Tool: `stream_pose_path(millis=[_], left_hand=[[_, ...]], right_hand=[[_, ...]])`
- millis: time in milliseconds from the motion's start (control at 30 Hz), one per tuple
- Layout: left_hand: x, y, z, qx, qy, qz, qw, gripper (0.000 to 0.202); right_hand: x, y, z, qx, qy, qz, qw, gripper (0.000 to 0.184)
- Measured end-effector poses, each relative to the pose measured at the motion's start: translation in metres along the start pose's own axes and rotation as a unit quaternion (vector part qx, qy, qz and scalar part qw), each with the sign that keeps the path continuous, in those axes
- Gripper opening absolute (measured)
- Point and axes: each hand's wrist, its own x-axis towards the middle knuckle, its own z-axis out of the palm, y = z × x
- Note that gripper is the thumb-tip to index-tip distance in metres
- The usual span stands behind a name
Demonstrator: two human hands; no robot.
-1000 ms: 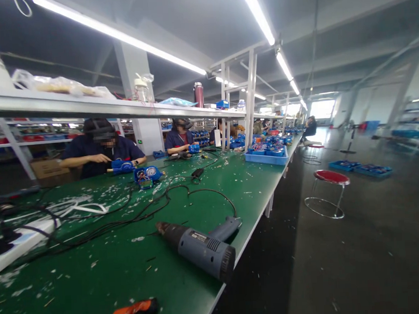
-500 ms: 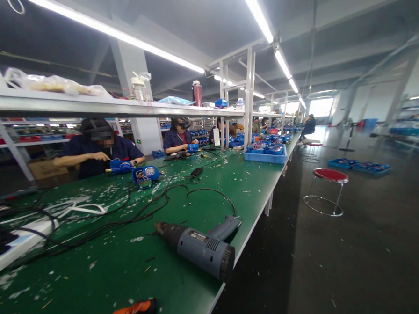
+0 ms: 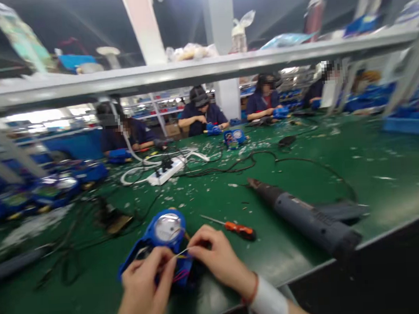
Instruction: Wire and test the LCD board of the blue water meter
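Observation:
A blue meter-like device with a round clear-covered dial lies on the green bench, close to me. Over its lower part, my left hand and my right hand each pinch a thin white wire, which runs taut between them. Red and pink wires show in the device beneath my fingers. My left hand covers part of the blue housing. Just beyond my right hand lies a screwdriver with an orange and black handle, touched by neither hand.
A grey heat gun lies at the right near the bench edge. Cables and a white power strip cross the middle. Several blue devices sit at left. A shelf spans above; co-workers sit opposite.
My view has swung left and down. Both hands, the thin white wire and the near blue device are now in view; the heat gun and screwdriver appear farther right and higher.

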Motion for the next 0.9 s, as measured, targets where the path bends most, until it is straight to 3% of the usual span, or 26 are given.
stream_pose_path(millis=[67, 233, 733, 800, 900], left_hand=[[0.004, 0.016, -0.012, 0.014, -0.052, -0.012, 0.998, 0.019], [0.006, 0.039, -0.010, 0.010, -0.026, -0.068, 0.997, 0.017], [0.005, 0.043, -0.012, 0.010, -0.032, -0.113, 0.993, 0.019], [0.005, 0.042, -0.012, 0.007, -0.036, -0.118, 0.992, 0.019], [0.004, 0.042, -0.014, 0.007, -0.036, -0.128, 0.991, 0.018]], right_hand=[[0.001, 0.004, -0.004, 0.026, -0.016, -0.005, 1.000, 0.011], [0.002, 0.016, -0.001, 0.047, -0.044, -0.012, 0.998, 0.009], [-0.003, 0.017, 0.002, 0.011, -0.021, -0.034, 0.999, 0.017], [-0.010, 0.013, -0.006, 0.013, -0.004, -0.044, 0.999, 0.014], [-0.036, 0.007, -0.037, -0.019, 0.053, -0.086, 0.995, 0.020]])
